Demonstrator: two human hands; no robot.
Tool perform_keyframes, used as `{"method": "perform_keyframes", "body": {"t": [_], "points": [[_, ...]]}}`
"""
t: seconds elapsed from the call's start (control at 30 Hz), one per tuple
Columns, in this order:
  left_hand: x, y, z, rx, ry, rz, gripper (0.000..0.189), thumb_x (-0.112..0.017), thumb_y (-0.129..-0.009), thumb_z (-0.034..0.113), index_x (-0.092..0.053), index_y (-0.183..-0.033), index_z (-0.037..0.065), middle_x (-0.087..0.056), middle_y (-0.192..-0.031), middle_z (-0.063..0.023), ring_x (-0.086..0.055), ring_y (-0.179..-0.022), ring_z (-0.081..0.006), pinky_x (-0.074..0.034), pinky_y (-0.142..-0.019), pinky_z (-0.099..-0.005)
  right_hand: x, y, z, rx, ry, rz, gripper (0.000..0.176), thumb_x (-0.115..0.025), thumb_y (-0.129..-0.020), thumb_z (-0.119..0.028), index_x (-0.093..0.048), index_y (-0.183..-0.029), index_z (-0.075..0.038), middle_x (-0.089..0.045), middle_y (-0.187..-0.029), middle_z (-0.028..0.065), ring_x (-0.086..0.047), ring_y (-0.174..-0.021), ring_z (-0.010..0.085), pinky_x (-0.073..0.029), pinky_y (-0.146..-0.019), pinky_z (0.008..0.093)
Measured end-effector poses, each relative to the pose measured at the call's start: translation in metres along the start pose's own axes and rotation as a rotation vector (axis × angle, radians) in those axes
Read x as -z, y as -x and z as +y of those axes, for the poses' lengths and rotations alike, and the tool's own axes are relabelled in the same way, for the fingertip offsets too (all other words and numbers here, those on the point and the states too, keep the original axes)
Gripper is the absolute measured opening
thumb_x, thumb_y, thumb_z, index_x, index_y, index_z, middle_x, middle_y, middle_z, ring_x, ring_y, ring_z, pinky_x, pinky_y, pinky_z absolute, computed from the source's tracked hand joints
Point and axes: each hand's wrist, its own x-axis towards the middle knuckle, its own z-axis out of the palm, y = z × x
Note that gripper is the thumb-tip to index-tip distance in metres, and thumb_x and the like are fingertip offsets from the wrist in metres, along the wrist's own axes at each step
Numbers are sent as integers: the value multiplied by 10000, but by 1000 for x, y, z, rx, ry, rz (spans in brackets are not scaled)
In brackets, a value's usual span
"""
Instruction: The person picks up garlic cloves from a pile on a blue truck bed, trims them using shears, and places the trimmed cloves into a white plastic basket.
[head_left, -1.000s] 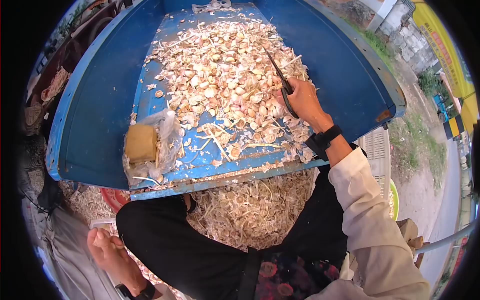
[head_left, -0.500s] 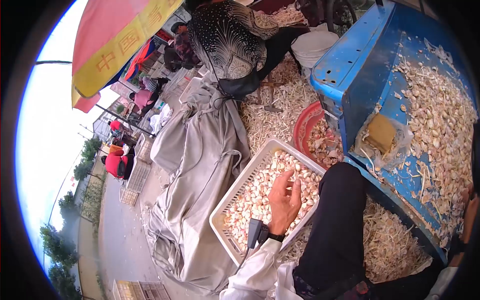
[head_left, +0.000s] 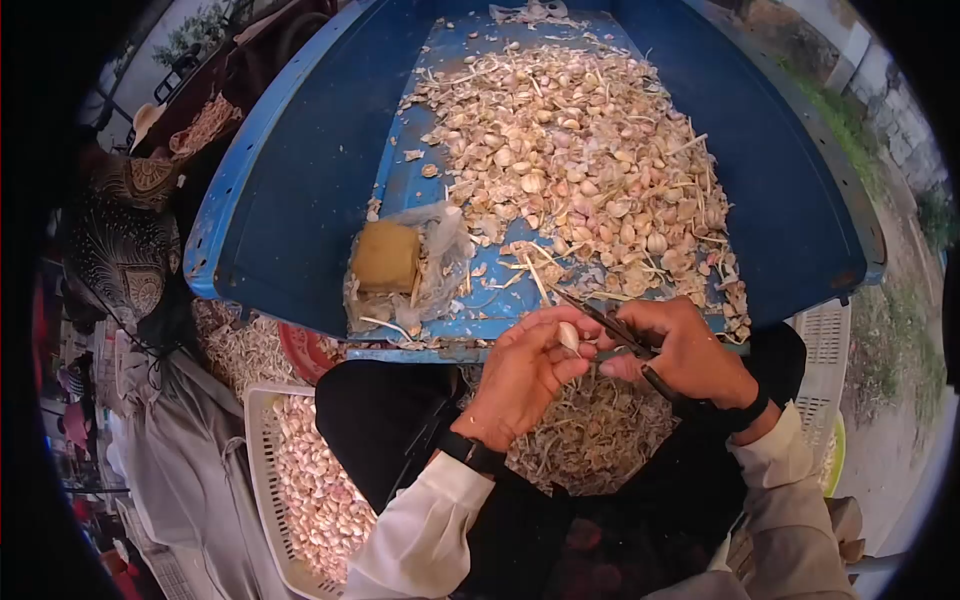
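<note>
Just in front of the blue tray's near edge, my left hand pinches a pale garlic clove between its fingertips. My right hand is closed around a pair of dark scissors, whose blades point up and left above the clove. Beyond my hands, a heap of garlic cloves with dry stalks lies in the blue tray. A tan block rests on a clear plastic bag at the tray's left.
A white basket of cloves stands at the lower left, near a red basin. Peelings lie below my hands. Another person sits at the far left beside a grey cloth. Another white basket is at the right.
The view has turned right towards the blue tray. My left hand has left the basket of cloves and now holds one clove over my lap. My right hand, with scissors, has come into clear view.
</note>
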Motion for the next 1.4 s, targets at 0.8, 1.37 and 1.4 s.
{"method": "perform_keyframes", "body": {"t": [0.8, 1.37, 1.4], "points": [[4, -36, -14, 78, 12, 47, 167, -531, -969, 207, -582, -1014, 55, -565, -761, 5, -469, -557, -64, -339, -447, -197, 87, -63, 129, -268, 529, 387, 158, -672, -792, -90, -576, -801, 35, -579, -724, 200, -588, -655, 312, -433, -612, 421], [22, -65, -72, -90, -128, 190, 341, -457, -987, 435, -536, -948, 106, -501, -634, -3, -429, -416, -86, -297, -349, -252, 53, -54, 106, 654, 1058, 228, 301, -617, -942, -290, -643, -1149, -73, -678, -996, 175, -671, -880, 175, -536, -771, 312], [22, -71, -76, -148, -123, 112, 337, -462, -986, 434, -540, -951, 108, -499, -636, 0, -432, -419, -85, -299, -345, -254, 50, -37, 160, 498, 828, 231, 419, -635, -928, -306, -534, -1285, -111, -624, -1155, 165, -643, -1002, 184, -507, -880, 327]]}}
